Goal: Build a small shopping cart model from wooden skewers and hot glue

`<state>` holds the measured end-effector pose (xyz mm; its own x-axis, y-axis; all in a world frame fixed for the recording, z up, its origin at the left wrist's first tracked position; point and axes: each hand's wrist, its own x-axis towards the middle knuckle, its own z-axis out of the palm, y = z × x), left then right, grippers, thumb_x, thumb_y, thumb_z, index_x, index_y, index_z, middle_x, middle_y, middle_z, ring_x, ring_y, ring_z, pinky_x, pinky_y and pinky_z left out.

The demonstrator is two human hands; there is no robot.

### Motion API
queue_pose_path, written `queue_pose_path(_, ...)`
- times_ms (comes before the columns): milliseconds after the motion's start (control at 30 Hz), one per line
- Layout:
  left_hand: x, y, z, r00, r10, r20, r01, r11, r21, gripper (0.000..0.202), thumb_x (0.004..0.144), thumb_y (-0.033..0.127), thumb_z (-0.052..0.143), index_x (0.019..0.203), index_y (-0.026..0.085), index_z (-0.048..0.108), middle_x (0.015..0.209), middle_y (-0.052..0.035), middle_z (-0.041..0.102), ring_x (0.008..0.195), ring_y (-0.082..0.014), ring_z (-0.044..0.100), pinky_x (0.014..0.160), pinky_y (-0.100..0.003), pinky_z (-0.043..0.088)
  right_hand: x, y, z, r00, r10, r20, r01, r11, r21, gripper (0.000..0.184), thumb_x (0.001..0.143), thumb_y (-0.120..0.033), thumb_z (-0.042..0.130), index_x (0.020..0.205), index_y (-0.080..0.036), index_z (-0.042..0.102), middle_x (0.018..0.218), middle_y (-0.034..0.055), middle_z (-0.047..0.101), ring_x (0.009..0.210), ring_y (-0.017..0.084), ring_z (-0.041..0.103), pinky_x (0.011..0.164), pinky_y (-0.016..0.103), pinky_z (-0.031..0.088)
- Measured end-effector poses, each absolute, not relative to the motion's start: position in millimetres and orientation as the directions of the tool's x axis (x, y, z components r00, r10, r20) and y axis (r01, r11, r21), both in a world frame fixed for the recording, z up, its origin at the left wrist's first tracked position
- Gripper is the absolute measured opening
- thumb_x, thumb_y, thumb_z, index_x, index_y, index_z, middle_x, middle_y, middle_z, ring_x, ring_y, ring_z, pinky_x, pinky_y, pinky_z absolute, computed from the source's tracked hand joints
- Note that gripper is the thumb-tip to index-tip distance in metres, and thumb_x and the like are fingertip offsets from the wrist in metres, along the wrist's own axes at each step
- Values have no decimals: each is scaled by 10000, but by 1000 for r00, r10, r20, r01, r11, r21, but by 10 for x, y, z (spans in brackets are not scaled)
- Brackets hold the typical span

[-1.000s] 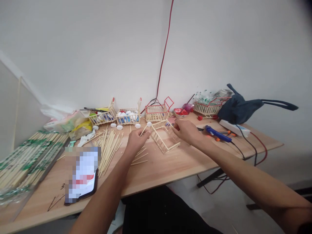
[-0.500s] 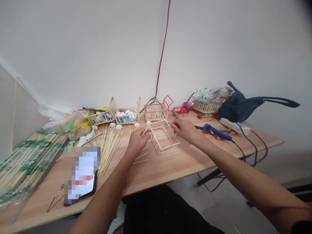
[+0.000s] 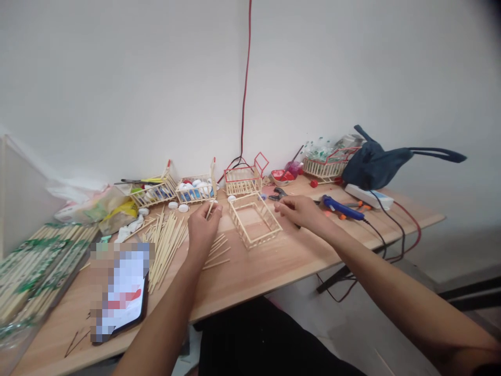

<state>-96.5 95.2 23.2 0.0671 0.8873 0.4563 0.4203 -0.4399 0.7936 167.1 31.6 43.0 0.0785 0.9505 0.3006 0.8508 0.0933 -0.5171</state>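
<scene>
A small open frame of wooden sticks [image 3: 254, 223] rests flat on the wooden table [image 3: 274, 266] between my hands. My left hand [image 3: 202, 228] is closed in a pinch on a short wooden stick [image 3: 210, 209], just left of the frame. My right hand [image 3: 298, 211] lies on the table to the right of the frame, fingers curled and pointing at it; nothing shows in it. Loose cut sticks [image 3: 217, 253] lie under and beside my left hand.
A fan of long sticks [image 3: 166, 245] and a phone [image 3: 120, 290] lie at left, with packed chopsticks [image 3: 31, 266] beyond. Finished stick carts [image 3: 243, 179] line the wall. A blue glue gun [image 3: 341, 207], pliers [image 3: 278, 195], a power strip [image 3: 368, 196] and a dark bag [image 3: 378, 164] sit at right.
Both hands have let go of the stick frame, which went from tilted up to lying flat on the table. My left hand has drawn left, pinching a short stick.
</scene>
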Motion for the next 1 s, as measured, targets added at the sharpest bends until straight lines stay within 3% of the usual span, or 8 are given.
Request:
queue_pose_path(133,-927,888,251,89,849,521,411,-508,757,182,833,302,568,849,163,683,810,-5,702,765,-145,620,704,-218,423,1640,364,354,50,945,324,797,158,-584,308,825,-425,495,668,-175,581,571,-18,489,537,115,409,535,253,278)
queue_pose_path(300,-898,847,256,139,804,577,447,-571,688,182,860,287,549,821,163,676,776,-6,677,750,-144,607,679,-218,416,1619,473,349,17,956,293,756,179,-629,334,809,-440,493,587,-191,490,561,-25,445,549,110,397,536,253,274)
queue_pose_path(567,-888,871,188,223,782,582,426,-615,663,166,868,267,545,861,171,680,817,-18,694,773,-150,628,691,-232,434,1579,602,319,2,968,250,708,175,-684,245,728,-404,562,611,-192,530,570,-30,459,556,111,393,537,251,283)
queue_pose_path(700,-903,866,184,212,763,610,431,-633,642,158,868,262,553,885,173,683,862,-29,703,801,-156,635,689,-239,442,1591,581,301,19,969,245,656,173,-734,324,761,-453,531,571,-194,491,559,-24,461,554,111,402,524,247,282)
queue_pose_path(833,-868,793,276,204,692,693,466,-691,553,146,875,246,557,885,179,686,874,-38,702,845,-167,634,751,-258,452,1605,575,246,47,973,225,552,162,-818,355,807,-494,462,662,-182,551,597,-5,525,543,113,462,499,233,321)
queue_pose_path(1000,-594,628,488,353,654,670,444,-747,495,141,887,228,567,920,185,697,921,-49,718,904,-177,644,825,-277,456,1533,681,102,115,959,260,398,195,-896,449,857,-574,368,760,-178,556,618,-10,518,503,100,433,460,223,315)
